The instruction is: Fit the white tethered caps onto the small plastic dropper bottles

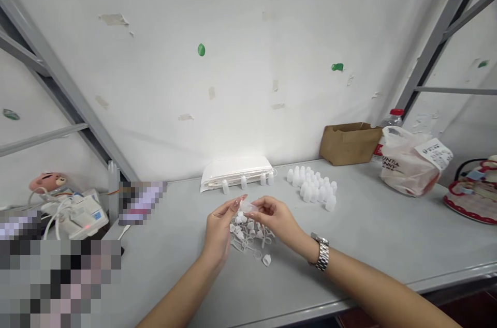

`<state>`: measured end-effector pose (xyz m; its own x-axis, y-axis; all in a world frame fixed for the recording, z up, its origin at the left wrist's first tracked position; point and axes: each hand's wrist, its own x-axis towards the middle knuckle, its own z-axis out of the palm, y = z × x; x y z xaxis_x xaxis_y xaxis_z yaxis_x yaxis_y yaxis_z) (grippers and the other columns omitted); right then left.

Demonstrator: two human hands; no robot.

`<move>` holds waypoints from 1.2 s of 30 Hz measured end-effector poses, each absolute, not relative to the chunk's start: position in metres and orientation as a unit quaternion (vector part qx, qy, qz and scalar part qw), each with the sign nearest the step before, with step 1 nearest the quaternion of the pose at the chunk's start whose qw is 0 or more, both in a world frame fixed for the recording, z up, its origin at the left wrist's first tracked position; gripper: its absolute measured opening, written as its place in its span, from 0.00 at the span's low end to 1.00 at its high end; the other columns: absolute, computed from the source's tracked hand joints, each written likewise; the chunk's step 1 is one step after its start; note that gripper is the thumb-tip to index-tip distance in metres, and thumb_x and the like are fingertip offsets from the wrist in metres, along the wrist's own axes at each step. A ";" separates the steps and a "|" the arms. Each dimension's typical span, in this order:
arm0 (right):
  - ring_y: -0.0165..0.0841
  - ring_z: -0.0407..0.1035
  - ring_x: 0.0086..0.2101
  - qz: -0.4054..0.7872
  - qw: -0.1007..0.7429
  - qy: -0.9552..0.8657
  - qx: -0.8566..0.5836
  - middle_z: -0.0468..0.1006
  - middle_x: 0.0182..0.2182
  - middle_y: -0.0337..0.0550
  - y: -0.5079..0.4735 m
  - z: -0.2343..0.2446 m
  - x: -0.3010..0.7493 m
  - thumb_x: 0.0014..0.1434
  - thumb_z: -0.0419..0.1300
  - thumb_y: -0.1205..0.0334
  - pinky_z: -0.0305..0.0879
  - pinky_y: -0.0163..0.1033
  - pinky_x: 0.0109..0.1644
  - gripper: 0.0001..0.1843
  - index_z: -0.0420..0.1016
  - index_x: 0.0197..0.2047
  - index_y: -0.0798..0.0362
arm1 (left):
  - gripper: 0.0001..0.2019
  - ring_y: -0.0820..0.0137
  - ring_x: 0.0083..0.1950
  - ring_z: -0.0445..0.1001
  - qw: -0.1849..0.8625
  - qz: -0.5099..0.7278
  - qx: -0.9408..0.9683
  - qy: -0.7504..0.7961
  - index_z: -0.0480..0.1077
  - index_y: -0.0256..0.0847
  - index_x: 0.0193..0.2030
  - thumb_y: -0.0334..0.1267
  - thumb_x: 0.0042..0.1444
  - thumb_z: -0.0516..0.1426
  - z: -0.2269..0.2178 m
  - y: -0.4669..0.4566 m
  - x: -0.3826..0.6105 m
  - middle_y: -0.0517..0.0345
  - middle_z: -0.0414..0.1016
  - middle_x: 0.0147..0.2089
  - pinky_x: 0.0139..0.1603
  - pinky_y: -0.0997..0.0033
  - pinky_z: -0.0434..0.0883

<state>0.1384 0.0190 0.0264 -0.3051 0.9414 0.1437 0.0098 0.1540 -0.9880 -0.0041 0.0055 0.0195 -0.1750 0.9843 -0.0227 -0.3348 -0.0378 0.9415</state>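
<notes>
Over the grey table (380,245), my left hand (218,229) and my right hand (276,219) meet at a small translucent white bottle (247,207). Both pinch it with their fingertips. My right wrist wears a metal watch (320,251). Just under the hands lies a loose pile of small white caps and rings (250,237). A cluster of several upright white bottles (313,185) stands to the right behind the hands. A few more bottles (244,182) stand in a row in front of a flat white packet (236,170).
A brown cardboard box (349,143) sits against the wall at the back right, beside a plastic bag (407,165) and a red-capped bottle (393,117). Cables and white devices (77,214) lie at the left. Grey shelf posts rise on both sides.
</notes>
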 end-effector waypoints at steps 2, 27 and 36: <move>0.28 0.63 0.26 0.448 0.475 -0.647 -0.393 0.70 0.23 0.37 0.015 0.025 0.138 0.45 0.63 0.54 0.59 0.36 0.32 0.13 0.71 0.31 0.54 | 0.15 0.60 0.54 0.66 0.547 0.619 0.363 0.431 0.75 0.38 0.36 0.44 0.43 0.61 0.019 0.005 -0.004 0.49 0.75 0.46 0.56 0.61 0.58; 0.23 0.58 0.18 0.691 0.427 -0.500 -0.300 0.69 0.18 0.36 0.019 0.022 0.137 0.45 0.64 0.54 0.51 0.32 0.23 0.15 0.68 0.23 0.58 | 0.14 0.60 0.54 0.65 0.515 0.588 0.459 0.422 0.75 0.39 0.37 0.45 0.48 0.57 0.016 0.008 -0.005 0.50 0.74 0.47 0.56 0.62 0.57; 0.21 0.55 0.16 0.855 0.333 -0.369 -0.150 0.69 0.17 0.39 0.025 0.022 0.140 0.52 0.59 0.61 0.49 0.30 0.22 0.10 0.70 0.28 0.61 | 0.18 0.60 0.55 0.65 0.596 0.548 0.453 0.372 0.76 0.34 0.32 0.48 0.51 0.54 0.026 0.009 -0.008 0.45 0.73 0.47 0.58 0.61 0.54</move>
